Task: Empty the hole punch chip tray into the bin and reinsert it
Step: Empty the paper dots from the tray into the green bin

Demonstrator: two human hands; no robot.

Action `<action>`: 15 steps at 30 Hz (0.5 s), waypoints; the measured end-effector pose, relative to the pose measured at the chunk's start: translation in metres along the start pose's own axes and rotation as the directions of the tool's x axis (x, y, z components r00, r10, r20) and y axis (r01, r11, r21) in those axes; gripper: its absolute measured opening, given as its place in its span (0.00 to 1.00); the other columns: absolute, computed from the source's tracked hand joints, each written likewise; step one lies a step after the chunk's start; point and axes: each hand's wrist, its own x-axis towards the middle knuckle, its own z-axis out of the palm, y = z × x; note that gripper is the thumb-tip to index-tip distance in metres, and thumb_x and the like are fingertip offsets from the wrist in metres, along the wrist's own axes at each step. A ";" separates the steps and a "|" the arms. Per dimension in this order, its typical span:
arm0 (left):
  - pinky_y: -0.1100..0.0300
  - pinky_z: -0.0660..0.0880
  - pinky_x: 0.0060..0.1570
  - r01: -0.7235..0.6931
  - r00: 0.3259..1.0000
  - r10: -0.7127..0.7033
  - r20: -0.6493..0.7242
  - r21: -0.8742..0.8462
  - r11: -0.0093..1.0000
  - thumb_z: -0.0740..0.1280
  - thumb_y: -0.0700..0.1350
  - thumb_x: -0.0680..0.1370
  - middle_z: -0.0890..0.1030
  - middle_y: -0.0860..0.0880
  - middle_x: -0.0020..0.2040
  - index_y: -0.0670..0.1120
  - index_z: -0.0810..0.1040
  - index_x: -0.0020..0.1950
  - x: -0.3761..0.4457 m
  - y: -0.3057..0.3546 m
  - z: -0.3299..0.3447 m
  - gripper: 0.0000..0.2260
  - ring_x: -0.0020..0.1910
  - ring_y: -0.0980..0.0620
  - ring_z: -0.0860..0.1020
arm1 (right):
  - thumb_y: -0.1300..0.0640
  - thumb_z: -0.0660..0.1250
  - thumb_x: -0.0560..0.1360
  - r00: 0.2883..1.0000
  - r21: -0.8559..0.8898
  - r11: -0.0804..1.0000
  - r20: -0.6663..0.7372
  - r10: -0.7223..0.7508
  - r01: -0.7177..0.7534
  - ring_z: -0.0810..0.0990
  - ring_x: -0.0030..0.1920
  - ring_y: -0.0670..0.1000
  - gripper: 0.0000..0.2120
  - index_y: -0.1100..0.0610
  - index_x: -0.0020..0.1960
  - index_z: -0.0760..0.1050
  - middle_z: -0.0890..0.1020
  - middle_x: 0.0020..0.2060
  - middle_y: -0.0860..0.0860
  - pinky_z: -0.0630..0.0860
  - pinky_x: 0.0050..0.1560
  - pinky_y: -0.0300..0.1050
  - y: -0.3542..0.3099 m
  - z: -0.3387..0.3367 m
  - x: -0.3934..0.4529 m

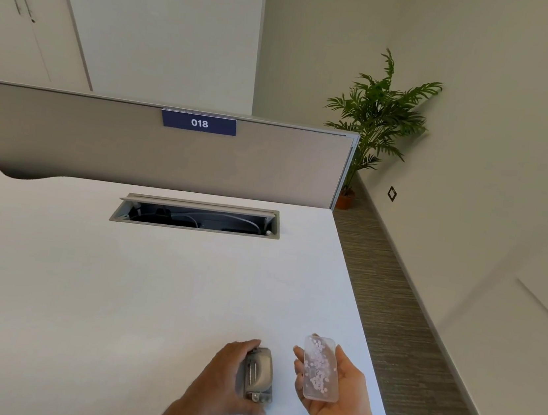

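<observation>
A grey metal hole punch [259, 374] lies on the white desk [117, 291] near its front right corner. My left hand [223, 380] is wrapped around its left side and grips it. To its right, my right hand [332, 397] is palm up just above the desk. It holds the clear plastic chip tray [320, 368], which is apart from the punch. Several pale pink paper chips lie inside the tray. No bin is in view.
An open cable slot [195, 215] with wires sits at the back of the desk, in front of a grey partition [101, 138] labelled 018. The desk's right edge drops to a carpeted aisle [399, 326]. A potted plant [377, 116] stands in the far corner.
</observation>
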 end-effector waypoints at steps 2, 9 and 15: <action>0.64 0.65 0.70 0.001 1.000 -0.001 0.011 0.007 1.000 0.80 0.72 0.51 0.66 0.63 0.70 0.60 0.59 0.77 -0.001 -0.002 0.000 0.59 0.69 0.64 0.66 | 0.45 0.62 0.79 1.000 0.003 1.000 -0.002 -0.006 0.006 0.84 0.40 0.61 0.23 0.58 0.66 0.79 0.85 0.52 0.65 0.84 0.35 0.52 0.001 0.000 -0.002; 0.63 0.67 0.68 0.001 0.993 0.006 -0.116 0.062 0.998 0.66 0.79 0.62 0.70 0.57 0.70 0.55 0.64 0.76 0.006 0.021 -0.004 0.48 0.68 0.59 0.69 | 0.49 0.67 0.71 0.997 -0.002 0.998 0.021 -0.069 0.069 0.85 0.38 0.61 0.28 0.59 0.68 0.78 0.85 0.54 0.65 0.83 0.36 0.51 0.005 -0.002 -0.012; 0.57 0.65 0.72 -0.133 0.969 0.188 -0.162 0.303 0.944 0.66 0.70 0.73 0.71 0.49 0.75 0.47 0.66 0.76 0.031 0.055 -0.002 0.39 0.74 0.50 0.68 | 0.48 0.66 0.73 0.985 0.024 0.985 0.011 -0.172 0.171 0.85 0.40 0.59 0.25 0.58 0.67 0.79 0.85 0.57 0.64 0.83 0.37 0.51 0.003 -0.009 -0.024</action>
